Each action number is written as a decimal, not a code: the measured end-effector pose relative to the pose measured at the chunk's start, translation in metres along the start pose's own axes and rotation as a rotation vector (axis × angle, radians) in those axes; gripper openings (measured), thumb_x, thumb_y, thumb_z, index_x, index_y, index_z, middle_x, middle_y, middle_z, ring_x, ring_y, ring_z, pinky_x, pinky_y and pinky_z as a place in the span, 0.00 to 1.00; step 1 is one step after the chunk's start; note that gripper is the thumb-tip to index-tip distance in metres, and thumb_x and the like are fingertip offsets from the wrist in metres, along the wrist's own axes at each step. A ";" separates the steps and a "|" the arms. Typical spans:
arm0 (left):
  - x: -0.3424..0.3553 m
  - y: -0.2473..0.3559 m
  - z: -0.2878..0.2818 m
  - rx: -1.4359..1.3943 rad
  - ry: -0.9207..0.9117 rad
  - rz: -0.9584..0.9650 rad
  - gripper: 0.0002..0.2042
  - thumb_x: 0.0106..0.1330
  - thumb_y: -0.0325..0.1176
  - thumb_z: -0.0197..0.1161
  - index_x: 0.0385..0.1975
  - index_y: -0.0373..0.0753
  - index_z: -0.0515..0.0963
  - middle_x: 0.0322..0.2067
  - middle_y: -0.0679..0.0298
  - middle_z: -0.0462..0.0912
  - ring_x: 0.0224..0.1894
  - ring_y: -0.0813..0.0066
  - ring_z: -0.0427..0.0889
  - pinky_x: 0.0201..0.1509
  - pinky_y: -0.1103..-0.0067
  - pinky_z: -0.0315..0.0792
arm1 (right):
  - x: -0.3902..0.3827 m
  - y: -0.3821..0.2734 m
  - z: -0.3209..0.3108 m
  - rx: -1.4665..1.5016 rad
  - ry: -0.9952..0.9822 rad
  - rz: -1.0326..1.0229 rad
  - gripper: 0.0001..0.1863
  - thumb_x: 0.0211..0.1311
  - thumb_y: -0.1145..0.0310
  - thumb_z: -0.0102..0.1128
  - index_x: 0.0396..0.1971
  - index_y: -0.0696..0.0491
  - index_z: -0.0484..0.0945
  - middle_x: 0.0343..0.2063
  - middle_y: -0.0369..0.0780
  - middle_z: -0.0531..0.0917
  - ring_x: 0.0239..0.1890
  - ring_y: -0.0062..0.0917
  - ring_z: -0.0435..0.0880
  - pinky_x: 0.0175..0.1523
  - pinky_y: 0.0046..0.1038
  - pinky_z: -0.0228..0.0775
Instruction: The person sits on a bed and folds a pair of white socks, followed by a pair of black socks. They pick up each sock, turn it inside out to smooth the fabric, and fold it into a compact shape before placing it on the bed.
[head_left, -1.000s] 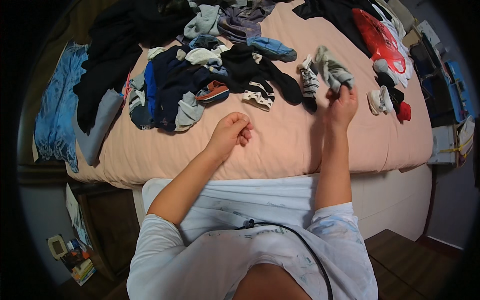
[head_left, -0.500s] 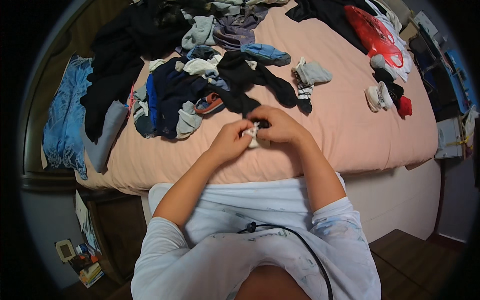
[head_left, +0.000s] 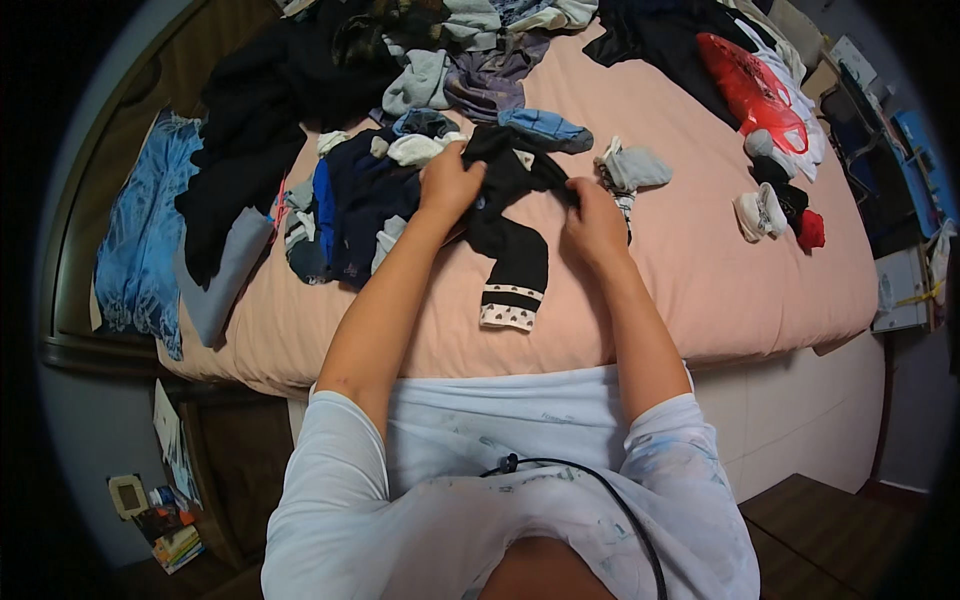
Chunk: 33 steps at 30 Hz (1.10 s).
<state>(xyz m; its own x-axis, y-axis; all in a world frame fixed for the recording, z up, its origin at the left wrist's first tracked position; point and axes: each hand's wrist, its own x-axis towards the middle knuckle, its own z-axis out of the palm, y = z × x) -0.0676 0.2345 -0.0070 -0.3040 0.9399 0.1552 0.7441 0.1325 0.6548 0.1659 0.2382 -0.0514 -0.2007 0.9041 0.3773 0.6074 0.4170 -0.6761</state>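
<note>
On the pink bedsheet lies a long black sock (head_left: 512, 255), its white cuff with dark hearts flat and nearest to me. My left hand (head_left: 452, 185) is closed at the upper black fabric, its fingertips partly hidden. My right hand (head_left: 597, 222) pinches the end of a black sock stretch (head_left: 540, 175) that runs across between both hands. Whether these black parts are one sock or two, I cannot tell. Beside my left hand is a pile of mixed clothes with a dark navy garment (head_left: 365, 200) and a white sock (head_left: 415, 150).
A blue sock (head_left: 545, 130) lies beyond my hands, and a grey sock (head_left: 637, 168) rests by my right hand. Farther right are a rolled white sock (head_left: 760, 213) and a red plastic bag (head_left: 745, 85). Blue lacy cloth (head_left: 150, 220) hangs at the left bed edge.
My hands have parted and moved away from me, from the bunched cuff near the bed edge to the black fabric. The cuff now lies spread out on the sheet.
</note>
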 end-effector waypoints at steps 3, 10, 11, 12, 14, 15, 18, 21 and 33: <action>-0.009 -0.004 -0.022 -0.686 0.171 -0.111 0.15 0.61 0.31 0.58 0.46 0.30 0.75 0.36 0.60 0.82 0.35 0.71 0.81 0.40 0.77 0.74 | 0.009 -0.012 -0.019 1.018 -0.027 0.373 0.17 0.56 0.74 0.54 0.48 0.53 0.75 0.32 0.36 0.79 0.25 0.21 0.75 0.27 0.18 0.64; -0.057 -0.055 -0.075 -2.174 -0.482 -0.178 0.19 0.72 0.37 0.43 0.56 0.33 0.69 0.57 0.56 0.72 0.61 0.58 0.68 0.69 0.62 0.56 | -0.005 -0.009 -0.033 2.223 -0.315 0.446 0.19 0.57 0.69 0.51 0.48 0.55 0.75 0.34 0.44 0.80 0.17 0.24 0.73 0.31 0.29 0.70; -0.065 -0.060 -0.074 -2.216 -0.529 -0.165 0.19 0.72 0.38 0.43 0.56 0.33 0.69 0.57 0.56 0.72 0.61 0.58 0.68 0.68 0.62 0.56 | -0.008 -0.006 -0.029 2.225 -0.340 0.437 0.18 0.57 0.69 0.50 0.48 0.54 0.75 0.33 0.43 0.80 0.16 0.23 0.73 0.31 0.28 0.70; -0.075 -0.058 -0.074 -2.179 -0.446 -0.223 0.19 0.72 0.37 0.43 0.55 0.32 0.70 0.56 0.56 0.74 0.60 0.59 0.70 0.66 0.64 0.60 | -0.013 -0.008 -0.028 2.220 -0.362 0.429 0.18 0.58 0.68 0.50 0.48 0.53 0.75 0.33 0.42 0.80 0.15 0.23 0.72 0.32 0.28 0.70; -0.087 -0.073 -0.068 -2.228 -0.458 -0.265 0.20 0.72 0.38 0.43 0.56 0.32 0.69 0.57 0.55 0.73 0.61 0.59 0.69 0.67 0.64 0.60 | -0.017 -0.013 -0.024 2.308 -0.480 0.355 0.17 0.61 0.68 0.47 0.49 0.50 0.76 0.28 0.39 0.80 0.11 0.18 0.71 0.31 0.28 0.70; -0.093 -0.073 -0.065 -2.255 -0.468 -0.258 0.20 0.72 0.38 0.43 0.57 0.32 0.69 0.57 0.55 0.72 0.61 0.59 0.69 0.67 0.64 0.59 | -0.018 -0.014 -0.024 2.359 -0.520 0.338 0.17 0.61 0.68 0.47 0.49 0.50 0.76 0.27 0.38 0.79 0.10 0.18 0.71 0.30 0.28 0.70; -0.102 -0.073 -0.065 -2.293 -0.439 -0.295 0.20 0.72 0.39 0.44 0.57 0.34 0.69 0.56 0.55 0.73 0.60 0.58 0.70 0.66 0.64 0.60 | -0.019 -0.006 -0.025 2.502 -0.611 0.336 0.14 0.60 0.66 0.47 0.44 0.50 0.76 0.25 0.37 0.79 0.06 0.16 0.68 0.32 0.30 0.71; -0.105 -0.057 -0.065 -2.173 -0.396 -0.437 0.20 0.71 0.42 0.45 0.55 0.36 0.71 0.54 0.54 0.75 0.57 0.57 0.73 0.64 0.62 0.63 | -0.013 -0.008 -0.037 2.373 -0.648 0.293 0.10 0.60 0.64 0.48 0.38 0.50 0.75 0.25 0.40 0.79 0.14 0.21 0.75 0.36 0.35 0.73; -0.146 -0.004 -0.056 0.049 -0.734 0.273 0.26 0.52 0.56 0.64 0.25 0.31 0.78 0.25 0.53 0.79 0.29 0.52 0.77 0.35 0.68 0.70 | -0.001 0.002 -0.063 0.346 -0.109 0.249 0.08 0.55 0.67 0.59 0.31 0.56 0.79 0.35 0.43 0.79 0.38 0.32 0.79 0.46 0.30 0.70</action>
<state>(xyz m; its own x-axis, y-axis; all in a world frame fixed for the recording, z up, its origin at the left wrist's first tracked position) -0.0595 0.0795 0.0093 0.3516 0.9065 -0.2339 0.7667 -0.1355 0.6276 0.2163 0.2320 -0.0133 -0.1717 0.9778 0.1198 0.3582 0.1753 -0.9171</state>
